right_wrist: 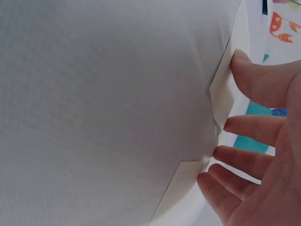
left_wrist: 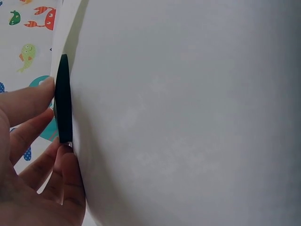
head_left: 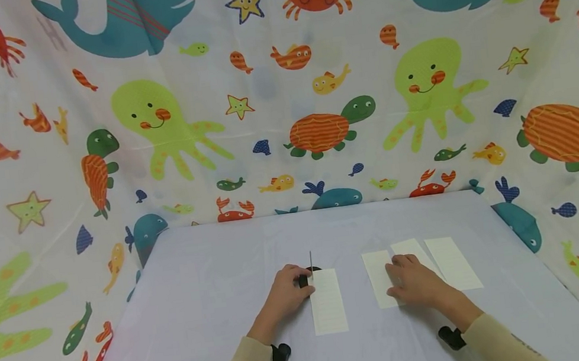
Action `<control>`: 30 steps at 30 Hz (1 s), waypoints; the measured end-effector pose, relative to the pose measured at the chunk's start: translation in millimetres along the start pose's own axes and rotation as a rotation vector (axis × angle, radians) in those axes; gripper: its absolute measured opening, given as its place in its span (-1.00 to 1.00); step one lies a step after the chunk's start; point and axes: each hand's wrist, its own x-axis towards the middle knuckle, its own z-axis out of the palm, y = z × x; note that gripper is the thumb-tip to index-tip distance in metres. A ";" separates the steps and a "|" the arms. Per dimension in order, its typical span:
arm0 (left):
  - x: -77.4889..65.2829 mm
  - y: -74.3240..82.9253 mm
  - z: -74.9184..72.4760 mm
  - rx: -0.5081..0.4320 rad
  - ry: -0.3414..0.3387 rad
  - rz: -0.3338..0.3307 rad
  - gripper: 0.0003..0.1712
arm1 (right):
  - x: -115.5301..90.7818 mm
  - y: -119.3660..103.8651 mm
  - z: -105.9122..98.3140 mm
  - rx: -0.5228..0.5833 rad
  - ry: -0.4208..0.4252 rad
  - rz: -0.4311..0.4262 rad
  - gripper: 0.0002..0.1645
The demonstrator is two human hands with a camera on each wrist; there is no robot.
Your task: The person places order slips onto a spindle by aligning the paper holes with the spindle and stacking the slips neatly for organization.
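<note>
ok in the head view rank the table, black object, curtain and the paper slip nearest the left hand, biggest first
1. Curtain
2. Table
3. Paper slip nearest the left hand
4. Black object, partly hidden by that hand

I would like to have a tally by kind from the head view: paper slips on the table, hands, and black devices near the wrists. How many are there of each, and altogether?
Paper slips: 4
Hands, left hand and right hand: 2
Black devices: 2
Total: 8
</note>
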 end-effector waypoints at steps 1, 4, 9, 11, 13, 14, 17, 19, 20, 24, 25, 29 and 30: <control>-0.2 0.1 -0.3 -0.003 0.002 0.000 -0.65 | -0.1 -0.8 0.1 0.001 0.003 0.002 -0.32; -0.7 0.4 -0.9 -0.009 0.003 0.005 -0.65 | 0.0 -3.5 -0.2 -0.003 0.010 0.008 -0.34; -1.7 1.0 -1.1 -0.011 0.001 0.010 -0.64 | -0.9 -8.8 -1.3 -0.003 0.027 0.001 -0.43; -1.6 0.8 -0.8 -0.010 0.005 0.011 -0.65 | -1.3 -10.7 -1.6 0.008 0.045 -0.003 -0.47; -1.9 0.7 -0.8 -0.013 0.007 0.013 -0.65 | -1.8 -12.7 -1.8 0.014 0.063 -0.005 -0.50; -2.1 0.6 -0.9 -0.015 0.008 0.013 -0.65 | -2.1 -13.8 -2.0 0.018 0.071 -0.002 -0.52; -2.6 0.3 -1.2 -0.018 0.010 0.019 -0.65 | -2.6 -16.4 -1.3 0.025 0.090 0.016 -0.55; -2.9 0.2 -1.4 -0.019 0.010 0.021 -0.65 | -2.8 -18.1 -0.4 0.021 0.102 0.030 -0.56; -2.8 0.1 -1.4 -0.018 0.011 0.023 -0.65 | -2.8 -18.9 0.1 0.020 0.108 0.035 -0.56; -2.7 -0.2 -1.2 -0.022 0.011 0.024 -0.66 | -2.0 -21.7 2.0 0.025 0.136 0.052 -0.54; -2.7 -0.3 -1.0 -0.022 0.010 0.023 -0.66 | -1.7 -22.3 2.4 0.030 0.139 0.056 -0.54; -2.2 -0.7 0.1 -0.020 0.010 0.020 -0.66 | 0.2 -24.0 3.0 0.109 0.125 0.101 -0.53; -2.1 -0.9 0.4 -0.019 0.011 0.019 -0.66 | 0.8 -24.6 2.6 0.140 0.117 0.114 -0.52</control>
